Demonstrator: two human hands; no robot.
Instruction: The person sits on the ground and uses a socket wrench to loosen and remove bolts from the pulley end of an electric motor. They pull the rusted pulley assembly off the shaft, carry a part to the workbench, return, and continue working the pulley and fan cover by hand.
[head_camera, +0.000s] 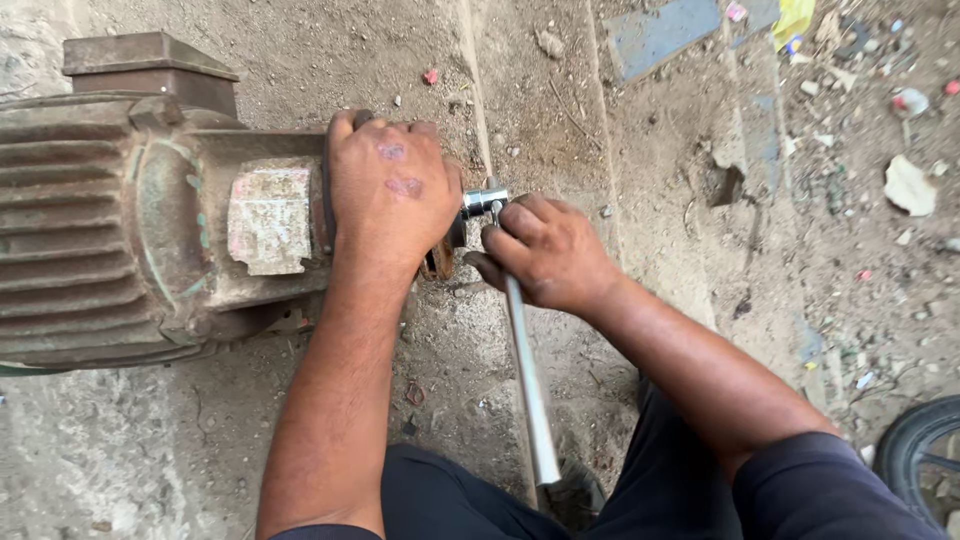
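Our left hand (392, 190) clamps its fingers over the shaft end of the rusty electric motor (150, 210) lying on the dirt ground (560, 90); our right hand (548, 250) grips the socket wrench (520, 340) at the shaft.

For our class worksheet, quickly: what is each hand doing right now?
Left hand: closed over the end of the motor, gripping it.
Right hand: closed around the wrench near its head.

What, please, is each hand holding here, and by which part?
The right hand grips a long silver metal socket wrench near its head end. The left hand clasps the shaft end of the rusty grey ribbed electric motor.
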